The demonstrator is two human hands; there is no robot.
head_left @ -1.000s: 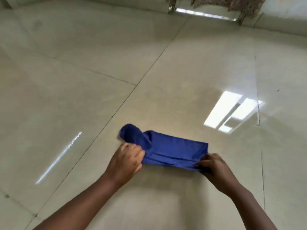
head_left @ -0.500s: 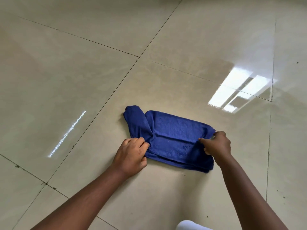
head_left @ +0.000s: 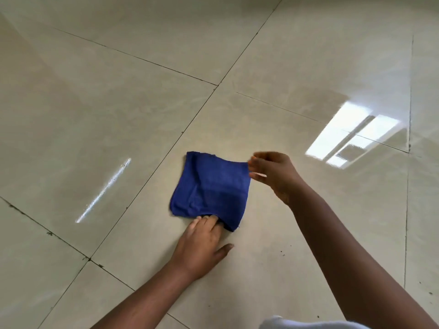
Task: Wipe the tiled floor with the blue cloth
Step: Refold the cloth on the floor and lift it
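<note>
The blue cloth (head_left: 210, 186) lies folded into a rough square on the glossy beige tiled floor (head_left: 118, 115). My left hand (head_left: 202, 244) lies flat on the floor at the cloth's near edge. Its straight fingertips are tucked just under that edge and the thumb sticks out to the right. My right hand (head_left: 273, 174) hovers at the cloth's far right corner, blurred, with its fingers spread. The fingertips are at the cloth's edge, and no grip on it shows.
Dark grout lines (head_left: 152, 172) cross the floor. A bright window reflection (head_left: 351, 136) lies to the right and a thin light streak (head_left: 104, 189) to the left. Small dark specks (head_left: 282, 251) dot the tile near my right arm. A white piece of clothing (head_left: 308, 324) shows at the bottom edge.
The long cloth strip has been folded over from the right into a square. My right hand has let go of the end it pinched. My left hand has slid to the near edge with fingers straightened.
</note>
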